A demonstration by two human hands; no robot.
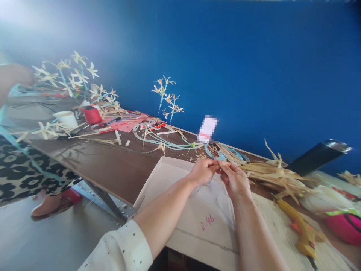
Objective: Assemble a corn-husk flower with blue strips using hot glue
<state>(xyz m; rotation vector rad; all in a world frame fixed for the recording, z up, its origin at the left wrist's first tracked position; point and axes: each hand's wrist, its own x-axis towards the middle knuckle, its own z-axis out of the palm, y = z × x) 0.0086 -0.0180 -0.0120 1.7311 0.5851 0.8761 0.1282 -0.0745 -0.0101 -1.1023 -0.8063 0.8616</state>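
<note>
My left hand and my right hand meet over the far edge of a cardboard box lid. The fingers of both are pinched closed, fingertip to fingertip. Whatever lies between them is too small and too covered to name. Just beyond are loose light-blue strips and thin straw-like scraps. A bundle of dried husk strips lies to the right of my right hand. The lid carries handwritten pink figures.
A yellow glue gun lies at right, near a dark flask and a pink pouch. Coiled pale-green tubing, a red thread spool, a white cup and husk flowers spread leftward. Another person's hand shows at far left.
</note>
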